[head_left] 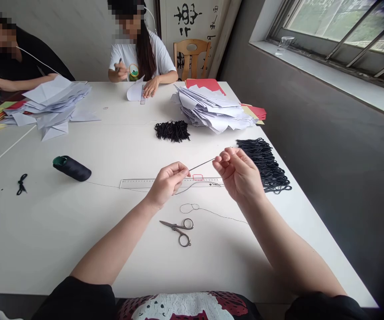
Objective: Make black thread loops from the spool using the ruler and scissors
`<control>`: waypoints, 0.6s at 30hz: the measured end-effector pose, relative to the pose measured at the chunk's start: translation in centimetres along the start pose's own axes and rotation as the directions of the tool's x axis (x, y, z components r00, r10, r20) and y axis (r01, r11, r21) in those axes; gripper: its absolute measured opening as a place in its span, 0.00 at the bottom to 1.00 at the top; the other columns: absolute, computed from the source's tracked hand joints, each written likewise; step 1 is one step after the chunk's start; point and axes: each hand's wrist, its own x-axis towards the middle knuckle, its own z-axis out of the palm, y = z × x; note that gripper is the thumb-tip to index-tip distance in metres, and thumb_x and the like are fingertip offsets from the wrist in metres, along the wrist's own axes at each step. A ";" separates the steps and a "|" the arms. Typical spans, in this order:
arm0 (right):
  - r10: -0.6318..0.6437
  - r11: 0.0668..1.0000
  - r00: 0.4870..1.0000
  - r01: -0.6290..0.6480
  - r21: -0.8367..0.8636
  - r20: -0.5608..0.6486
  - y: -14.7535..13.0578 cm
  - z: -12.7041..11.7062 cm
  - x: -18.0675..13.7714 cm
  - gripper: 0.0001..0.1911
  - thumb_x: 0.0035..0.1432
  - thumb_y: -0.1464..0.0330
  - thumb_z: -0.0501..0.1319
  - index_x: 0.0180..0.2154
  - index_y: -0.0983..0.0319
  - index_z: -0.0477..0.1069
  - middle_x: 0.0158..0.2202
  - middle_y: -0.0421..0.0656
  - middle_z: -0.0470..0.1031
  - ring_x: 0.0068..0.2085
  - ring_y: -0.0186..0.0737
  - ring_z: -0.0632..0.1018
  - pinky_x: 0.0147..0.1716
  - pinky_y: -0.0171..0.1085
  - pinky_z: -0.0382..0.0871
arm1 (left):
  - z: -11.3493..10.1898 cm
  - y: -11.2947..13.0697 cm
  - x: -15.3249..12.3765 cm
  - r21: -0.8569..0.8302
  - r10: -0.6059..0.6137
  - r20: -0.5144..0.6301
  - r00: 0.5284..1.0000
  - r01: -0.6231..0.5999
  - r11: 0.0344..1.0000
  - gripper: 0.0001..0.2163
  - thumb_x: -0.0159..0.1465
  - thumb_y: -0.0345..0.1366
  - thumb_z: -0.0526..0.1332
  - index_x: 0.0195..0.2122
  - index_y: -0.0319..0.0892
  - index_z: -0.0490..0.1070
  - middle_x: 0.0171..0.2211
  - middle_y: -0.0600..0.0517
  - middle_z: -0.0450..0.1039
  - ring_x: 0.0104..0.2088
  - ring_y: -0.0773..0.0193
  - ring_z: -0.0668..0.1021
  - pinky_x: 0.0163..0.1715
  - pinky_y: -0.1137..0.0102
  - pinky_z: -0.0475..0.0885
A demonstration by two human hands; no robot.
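A dark cord [201,165] is stretched between my two hands, above the table. My left hand [169,181] pinches its left end, with a thin tail hanging below. At the other end, my right hand [240,171] has its fingertips closed on the cord. Under the hands lies a clear ruler [138,183] with a small red outline on it. A thread spool [72,168], wound in black, rests on its side at the left, its thread trailing toward the ruler. Closer to me are metal scissors [176,229], blades apart, and a loose thread [216,214] with a small loop.
Bundled black cord loops [265,164] lie right of my hands; a smaller black bundle [172,131] is farther back. Paper stacks [212,109] stand behind. A small black knot of cord [21,184] is far left. Two people sit across the table, one [145,58] holding a pen.
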 end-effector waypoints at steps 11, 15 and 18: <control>-0.281 0.951 0.928 0.304 0.061 -0.244 -2.7 -2.7 2.3 0.09 0.59 0.72 0.64 0.27 0.63 0.67 0.25 0.34 0.63 0.28 0.25 0.72 0.53 0.44 0.74 | -3.3 1.6 0.4 0.011 0.003 -0.059 0.998 -0.002 1.000 0.10 0.57 0.41 0.64 0.28 0.41 0.67 0.16 0.63 0.45 0.16 0.76 0.47 0.16 0.75 0.41; -0.335 0.908 0.867 0.402 0.120 -0.369 -4.0 -3.1 2.7 0.15 0.65 0.78 0.53 0.26 0.66 0.68 0.24 0.37 0.64 0.27 0.26 0.72 0.51 0.43 0.75 | -4.4 2.6 0.1 0.065 -0.011 -0.058 0.998 0.014 0.998 0.10 0.57 0.41 0.65 0.28 0.40 0.69 0.17 0.62 0.46 0.16 0.76 0.48 0.16 0.75 0.41; -0.354 0.886 0.823 0.447 0.122 -0.444 -4.9 -3.2 2.8 0.18 0.67 0.79 0.50 0.26 0.67 0.69 0.22 0.38 0.64 0.26 0.27 0.72 0.50 0.43 0.76 | -5.1 3.0 0.0 0.120 -0.010 -0.077 0.997 0.019 0.993 0.09 0.56 0.40 0.65 0.28 0.40 0.71 0.18 0.60 0.49 0.16 0.76 0.48 0.16 0.74 0.41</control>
